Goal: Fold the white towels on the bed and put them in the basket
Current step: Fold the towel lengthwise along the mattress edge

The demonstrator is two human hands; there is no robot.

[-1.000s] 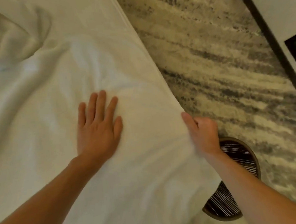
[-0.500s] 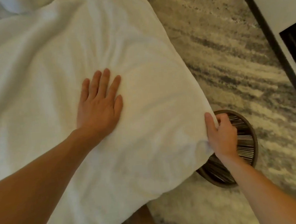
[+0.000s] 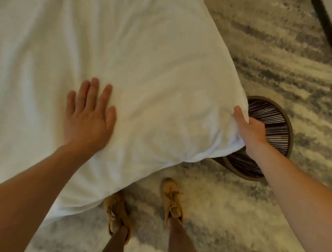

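Note:
A large white towel (image 3: 147,68) is spread over the bed and hangs past its near corner. My left hand (image 3: 88,117) lies flat on it with straight fingers, pressing the cloth down. My right hand (image 3: 250,129) grips the towel's right corner, thumb on top and fingers curled under the edge. Just right of that corner, on the floor, stands a round dark woven basket (image 3: 275,130); my right hand and the towel corner cover part of its left side. Nothing shows inside the visible part of the basket.
A grey and cream patterned carpet (image 3: 273,49) covers the floor to the right and below. My two feet in tan shoes (image 3: 172,198) stand at the bed's near edge. A dark furniture edge (image 3: 322,16) runs along the far right.
My view has tipped downward, so my feet now show. My right hand has drawn the towel's corner toward me and down beside the basket. The left hand stays flat on the towel.

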